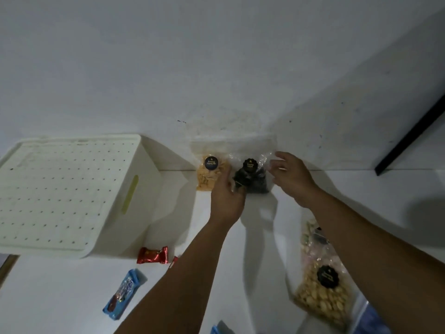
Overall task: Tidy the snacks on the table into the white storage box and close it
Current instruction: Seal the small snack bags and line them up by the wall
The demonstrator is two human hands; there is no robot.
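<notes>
The white storage box [72, 196] sits far left on the surface [240, 285], its dotted lid on. At the far wall both hands grip a clear bag of dark snacks [252, 177]: left hand [226, 198] fingers and right hand [292, 175] fingers closed on its plastic. Beside it stands a bag of yellow chips [209, 173]; their round labels are unreadable.

A pale wall [216, 56] fills the upper half of the view and meets the white tabletop [361, 189] along a horizontal line at mid-height. The wall surface carries faint mottled staining and a few small dark specks near its lower centre. 1 dark, straight strip [414, 136] runs diagonally down the wall at the right, its lower end reaching the tabletop's rear edge. A narrow brown wooden edge [7, 266] shows at the far left.
</notes>
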